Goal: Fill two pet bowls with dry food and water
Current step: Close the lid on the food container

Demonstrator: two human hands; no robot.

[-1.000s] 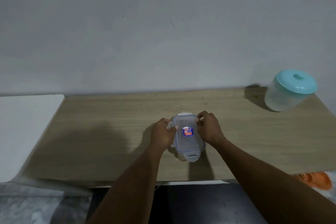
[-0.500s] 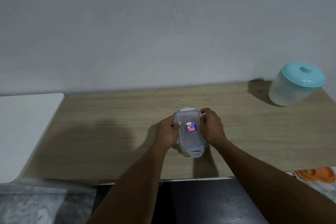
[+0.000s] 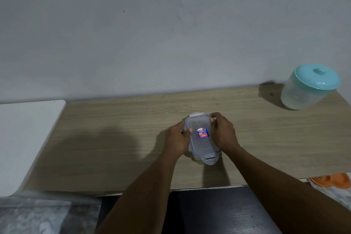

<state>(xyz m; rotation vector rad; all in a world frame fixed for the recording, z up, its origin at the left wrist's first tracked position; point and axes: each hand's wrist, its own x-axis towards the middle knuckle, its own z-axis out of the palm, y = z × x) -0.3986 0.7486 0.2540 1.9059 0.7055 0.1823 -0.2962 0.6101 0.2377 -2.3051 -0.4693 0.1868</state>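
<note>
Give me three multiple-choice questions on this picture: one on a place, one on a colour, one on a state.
1. Where on the table is the round jar? A far right corner; B left edge; C front edge.
2. Colour of the jar lid? A red; B teal; C black.
3. The clear container is: A held by both hands; B lying untouched; C held by one hand.
Answers: A, it stands far right by the wall; B, plainly teal; A, left hand and right hand grip its long sides.

A wooden table stands against a plain grey wall.
</note>
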